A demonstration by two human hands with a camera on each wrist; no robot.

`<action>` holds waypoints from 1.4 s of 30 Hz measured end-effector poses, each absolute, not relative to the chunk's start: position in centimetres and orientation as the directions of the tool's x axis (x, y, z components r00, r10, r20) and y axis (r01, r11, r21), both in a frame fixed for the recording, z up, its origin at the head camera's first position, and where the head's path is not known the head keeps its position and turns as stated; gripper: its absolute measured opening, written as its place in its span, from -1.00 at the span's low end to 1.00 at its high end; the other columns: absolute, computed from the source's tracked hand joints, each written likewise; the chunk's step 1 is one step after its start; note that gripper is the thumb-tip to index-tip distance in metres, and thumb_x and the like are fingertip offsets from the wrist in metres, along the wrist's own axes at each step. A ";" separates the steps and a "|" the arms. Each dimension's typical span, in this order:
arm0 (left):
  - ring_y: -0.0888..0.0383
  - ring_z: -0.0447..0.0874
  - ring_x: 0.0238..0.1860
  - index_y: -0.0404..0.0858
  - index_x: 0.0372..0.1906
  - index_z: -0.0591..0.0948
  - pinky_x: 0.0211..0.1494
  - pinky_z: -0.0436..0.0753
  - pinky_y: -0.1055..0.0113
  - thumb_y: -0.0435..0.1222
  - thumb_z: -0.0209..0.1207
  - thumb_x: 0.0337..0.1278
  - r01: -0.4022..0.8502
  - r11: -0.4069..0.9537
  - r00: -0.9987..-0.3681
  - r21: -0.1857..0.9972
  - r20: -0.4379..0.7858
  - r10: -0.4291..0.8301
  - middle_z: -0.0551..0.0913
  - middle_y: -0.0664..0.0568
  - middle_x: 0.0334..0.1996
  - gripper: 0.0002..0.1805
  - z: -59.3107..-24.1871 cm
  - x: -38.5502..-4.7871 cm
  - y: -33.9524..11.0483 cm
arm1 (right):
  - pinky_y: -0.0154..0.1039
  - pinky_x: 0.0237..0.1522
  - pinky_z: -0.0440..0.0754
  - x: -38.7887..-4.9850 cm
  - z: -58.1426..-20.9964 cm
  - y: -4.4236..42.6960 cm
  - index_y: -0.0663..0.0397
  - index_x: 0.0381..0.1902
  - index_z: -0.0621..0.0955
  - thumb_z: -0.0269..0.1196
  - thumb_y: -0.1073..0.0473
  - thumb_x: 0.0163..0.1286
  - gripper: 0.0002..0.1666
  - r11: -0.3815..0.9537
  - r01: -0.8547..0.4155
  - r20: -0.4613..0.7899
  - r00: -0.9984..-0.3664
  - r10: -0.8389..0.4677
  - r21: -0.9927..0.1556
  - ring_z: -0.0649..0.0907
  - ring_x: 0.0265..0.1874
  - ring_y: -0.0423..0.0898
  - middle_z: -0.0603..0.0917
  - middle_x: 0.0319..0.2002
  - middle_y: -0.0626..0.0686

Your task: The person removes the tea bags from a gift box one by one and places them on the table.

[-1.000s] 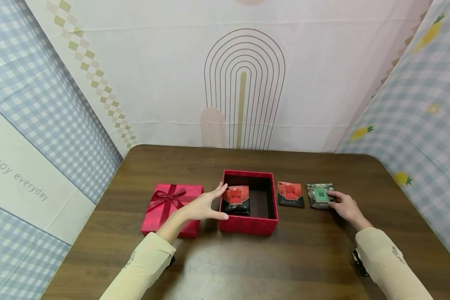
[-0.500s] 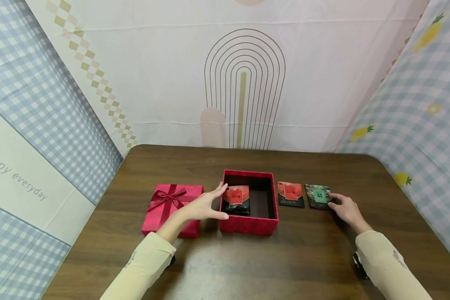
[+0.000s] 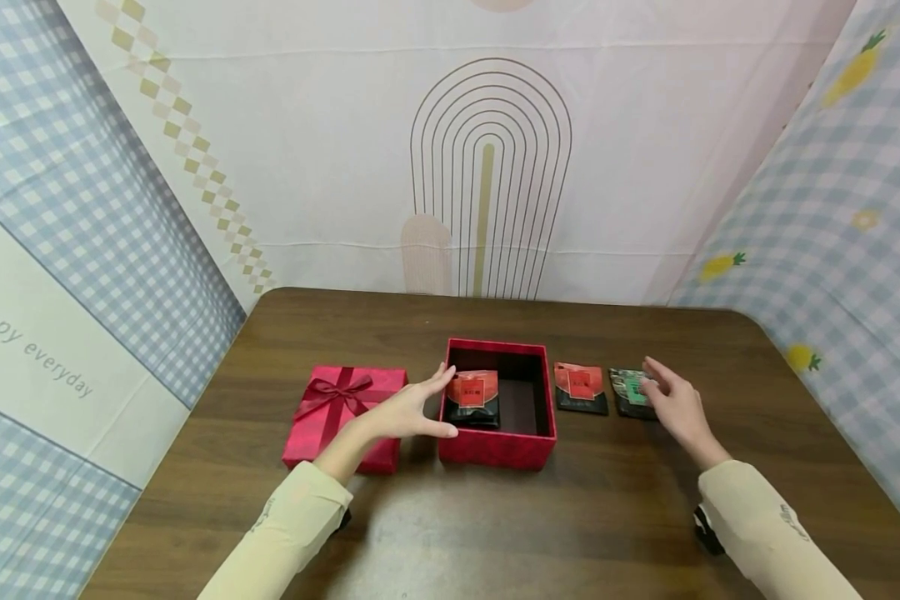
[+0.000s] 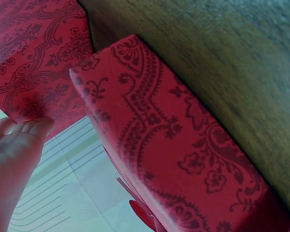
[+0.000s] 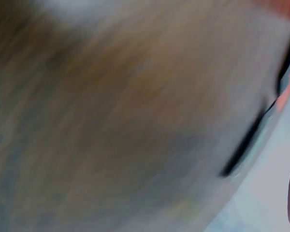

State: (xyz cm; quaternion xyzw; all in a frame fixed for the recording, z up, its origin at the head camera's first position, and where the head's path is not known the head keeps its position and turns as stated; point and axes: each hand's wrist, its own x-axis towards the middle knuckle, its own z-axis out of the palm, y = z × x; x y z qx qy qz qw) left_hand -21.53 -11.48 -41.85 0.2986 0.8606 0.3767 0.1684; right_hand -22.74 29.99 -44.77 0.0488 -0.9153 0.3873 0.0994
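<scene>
In the head view my left hand (image 3: 412, 411) rests against the left side of a red gift box (image 3: 498, 450), thumb and fingers spread apart. The left wrist view shows its fingertips touching the patterned box wall (image 4: 48, 82). Inside the box, on the left, sit red-and-black packets (image 3: 472, 398); how many lie stacked is hard to tell. My right hand (image 3: 678, 410) hovers over the right edge of a green-and-black packet (image 3: 630, 400), holding nothing, and partly covers it. A red-and-black packet (image 3: 581, 388) lies flat between the box and the green one.
A red lid (image 3: 381, 454) with a ribbon bow (image 3: 337, 396) stands left of the box, beneath my left forearm. All of it is on a brown wooden table (image 3: 525, 533). A patterned cloth (image 3: 330, 150) hangs behind the table's far edge.
The green packet was slid slightly left, towards the red one. My right hand then let go of it and rose, moving a little left. My left hand stayed in place.
</scene>
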 end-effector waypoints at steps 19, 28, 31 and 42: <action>-0.08 -0.03 0.38 -0.27 0.43 -0.07 0.33 0.12 0.01 -0.08 0.27 0.00 0.381 0.529 -0.766 0.758 -0.062 0.640 -0.17 -0.19 0.42 0.00 -41.8 -21.5 -11.4 | -0.47 -0.32 0.54 -22.6 -41.5 21.4 0.27 0.27 0.32 0.06 0.21 0.39 -0.47 0.503 -0.301 0.223 -0.952 -0.211 -0.810 0.60 -0.18 -0.35 0.50 0.11 0.24; -0.08 -0.06 0.38 -0.25 0.43 -0.08 0.34 0.10 0.00 -0.07 0.26 0.00 0.372 0.531 -0.767 0.761 -0.070 0.638 -0.19 -0.18 0.42 0.01 -41.8 -21.5 -11.5 | -0.31 -0.28 0.61 -22.7 -40.5 17.1 0.31 0.21 0.39 0.07 0.29 0.36 -0.54 0.395 -0.347 0.220 -0.917 -0.332 -0.851 0.64 -0.27 0.00 0.53 0.07 0.28; -0.10 -0.06 0.38 -0.27 0.43 -0.08 0.33 0.10 -0.01 -0.07 0.25 0.01 0.378 0.532 -0.765 0.758 -0.068 0.640 -0.19 -0.20 0.42 0.00 -41.7 -21.5 -11.5 | -0.22 -0.18 0.60 -22.8 -40.4 16.0 0.34 0.16 0.43 0.07 0.29 0.36 -0.57 0.422 -0.369 0.200 -0.897 -0.393 -0.828 0.64 -0.21 0.02 0.54 0.06 0.29; -0.08 -0.06 0.38 -0.26 0.43 -0.08 0.33 0.10 -0.01 -0.06 0.25 0.01 0.372 0.536 -0.764 0.758 -0.077 0.640 -0.19 -0.20 0.41 0.00 -41.8 -21.5 -11.5 | -0.26 -0.41 0.49 -23.0 -41.0 11.6 0.30 0.13 0.47 0.11 0.23 0.34 -0.57 0.607 -0.456 0.102 -0.845 -0.525 -0.651 0.48 -0.59 -0.20 0.63 -0.47 0.08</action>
